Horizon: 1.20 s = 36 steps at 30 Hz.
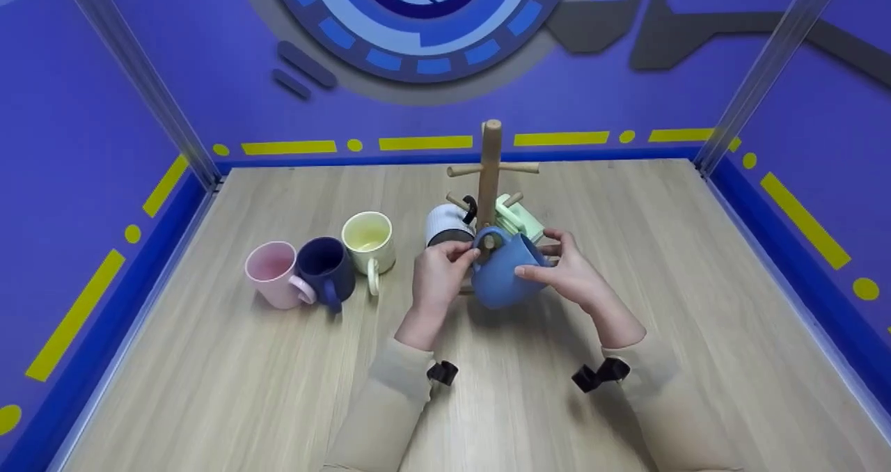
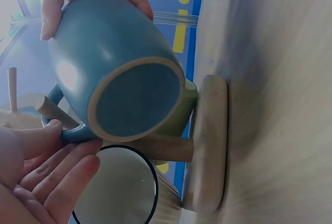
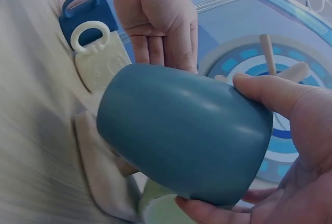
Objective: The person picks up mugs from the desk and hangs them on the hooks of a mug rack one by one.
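Note:
A blue mug [image 1: 505,284] lies tilted on its side in front of a wooden mug tree [image 1: 491,152], its mouth turned to the right. My right hand [image 1: 578,273] grips the mug's body near the rim, thumb on one side and fingers on the other. With thumb and fingertips, my left hand [image 1: 438,273] pinches the mug's handle [image 2: 72,133]. In the left wrist view a peg [image 2: 59,114] of the tree shows through the handle loop. Behind it, a white mug with a dark rim [image 1: 445,220] and a light green mug [image 1: 527,223] hang on lower pegs.
Left of the tree, a pink mug [image 1: 271,277], a navy mug [image 1: 326,266] and a pale yellow mug [image 1: 367,242] stand upright, close together on the wooden table [image 1: 278,388]. Two upper pegs stick out sideways. Blue panels [image 1: 62,145] enclose the table's back and sides.

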Tool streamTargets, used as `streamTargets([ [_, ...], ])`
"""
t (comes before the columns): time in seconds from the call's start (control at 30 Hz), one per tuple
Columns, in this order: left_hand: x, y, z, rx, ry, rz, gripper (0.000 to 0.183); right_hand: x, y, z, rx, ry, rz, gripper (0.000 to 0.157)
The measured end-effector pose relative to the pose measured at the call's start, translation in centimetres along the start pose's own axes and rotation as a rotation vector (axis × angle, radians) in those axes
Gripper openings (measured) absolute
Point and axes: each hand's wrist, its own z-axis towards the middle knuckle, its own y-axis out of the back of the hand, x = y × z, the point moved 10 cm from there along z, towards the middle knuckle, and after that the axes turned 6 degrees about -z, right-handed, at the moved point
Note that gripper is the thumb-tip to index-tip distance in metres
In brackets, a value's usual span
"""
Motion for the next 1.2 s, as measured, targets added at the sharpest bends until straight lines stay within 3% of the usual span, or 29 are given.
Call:
streamTargets([
  [0.27, 0.1, 0.6, 0.1, -0.086, -0.086, 0.132, 0.014, -0.8, -1.0, 0.6, -0.031, -0.050, 0.093, 0.104],
  [0.5, -0.3, 0.6, -0.1, -0.106, -0.181, 0.175, 0.009, -1.3, -1.4, 0.9, -0.070, -0.070, 0.077, 0.103],
  [1.0, -0.2, 0.5, -0.1, -0.104, -0.191, 0.186, 0.013, -1.5, -2.4, 1.2, -0.064, -0.041, 0.055, 0.098],
  [1.2, -0.2, 0.4, -0.1, -0.077, -0.166, 0.172, 0.014, -1.4, -2.3, 1.2, -0.049, -0.023, 0.025, 0.095],
])
